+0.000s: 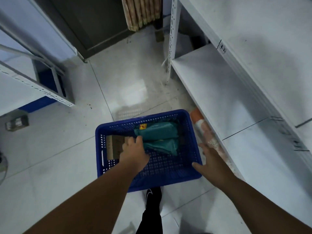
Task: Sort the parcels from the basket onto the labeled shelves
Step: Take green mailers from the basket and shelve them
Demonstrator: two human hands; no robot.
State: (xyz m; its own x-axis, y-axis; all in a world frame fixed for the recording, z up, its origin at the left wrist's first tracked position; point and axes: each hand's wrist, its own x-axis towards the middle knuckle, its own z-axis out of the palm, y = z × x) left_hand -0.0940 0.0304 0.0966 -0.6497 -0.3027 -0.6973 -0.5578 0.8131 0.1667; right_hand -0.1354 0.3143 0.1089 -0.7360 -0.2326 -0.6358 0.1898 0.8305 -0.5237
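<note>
A blue perforated basket stands on the floor below me. Inside lie two teal plastic-wrapped parcels at the far right and a brown cardboard box at the left. My left hand reaches into the basket, its fingers curled onto the box's right edge beside the teal parcels. My right hand hovers open at the basket's right rim, fingers spread. White labeled shelves rise to the right, with dark marks along their front edges.
Another white shelf unit stands at the left with a blue box under it. An orange-and-white object lies on the floor between basket and right shelf. My shoe is just behind the basket. A wooden bundle leans far ahead.
</note>
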